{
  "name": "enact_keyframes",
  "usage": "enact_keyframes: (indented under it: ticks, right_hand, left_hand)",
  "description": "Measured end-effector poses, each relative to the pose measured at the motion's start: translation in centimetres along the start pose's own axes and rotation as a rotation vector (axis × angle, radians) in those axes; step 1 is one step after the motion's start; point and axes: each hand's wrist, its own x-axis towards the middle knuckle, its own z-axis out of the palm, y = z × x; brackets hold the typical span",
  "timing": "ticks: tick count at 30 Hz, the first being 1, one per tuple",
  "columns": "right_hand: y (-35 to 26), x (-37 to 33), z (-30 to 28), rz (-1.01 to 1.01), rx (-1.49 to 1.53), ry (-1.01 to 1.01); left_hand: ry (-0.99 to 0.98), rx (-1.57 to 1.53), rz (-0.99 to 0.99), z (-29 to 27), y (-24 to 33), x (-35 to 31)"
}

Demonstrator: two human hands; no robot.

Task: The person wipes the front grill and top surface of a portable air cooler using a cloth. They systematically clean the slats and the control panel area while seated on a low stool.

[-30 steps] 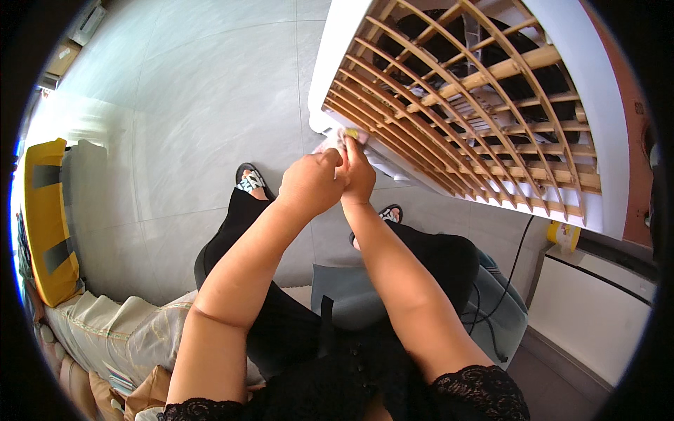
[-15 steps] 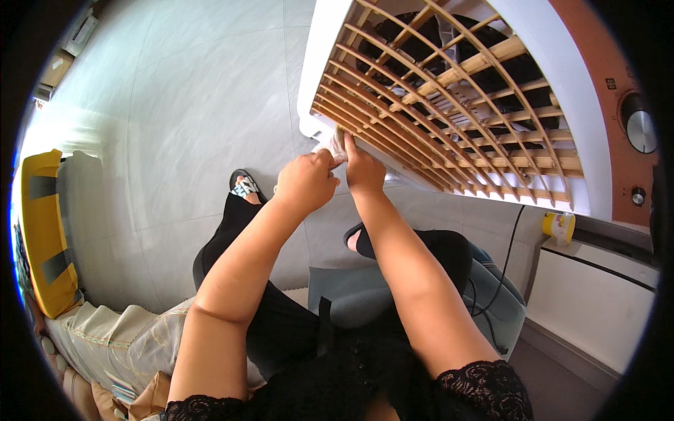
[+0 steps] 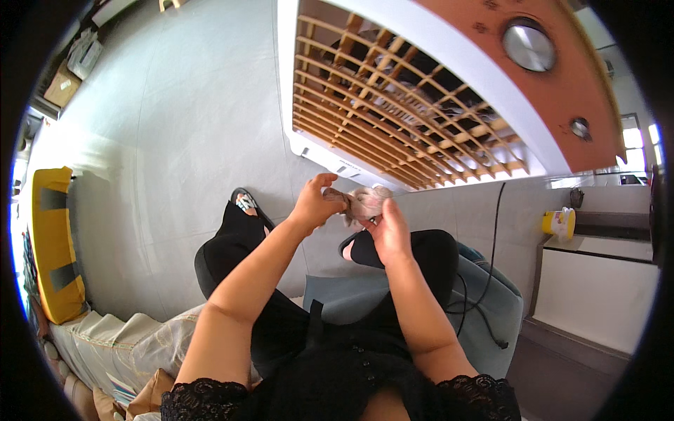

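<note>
Floor point(image 3: 182, 231): grey tile, yellow block point(image 3: 56, 235) left.
Slatted unit point(image 3: 484, 70): stands before you (cord point(image 3: 497, 231) near right knee point(image 3: 437, 249)).
Crumpled cloth point(image 3: 364, 203): just before it.
Left fingers point(image 3: 324, 179): pinching one end.
Right fingers point(image 3: 387, 212): curled round the other.

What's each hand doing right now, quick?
Left hand: closed on the left end of a pale, crumpled cloth.
Right hand: holding the same cloth's right side.
</note>
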Motion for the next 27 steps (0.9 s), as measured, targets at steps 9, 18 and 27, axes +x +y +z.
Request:
enact_keyframes:
  ticks: [9,18,27]
  right_hand:
    - [-10.7,-6.4,-1.0,-0.258,0.244,-0.316]
    - [-14.3,-9.6,-1.2,-0.229,-0.338,-0.347]
    - [-12.8,-13.9,0.8,-0.507,0.159,-0.331]
  left_hand:
    - [-0.369,-0.141,0.112,1.8,4.2,-8.9]
    - [-0.220,-0.744,0.300,0.2,11.7,-12.4]
    - [-0.490,-0.733,0.411,6.6,21.3,-16.1]
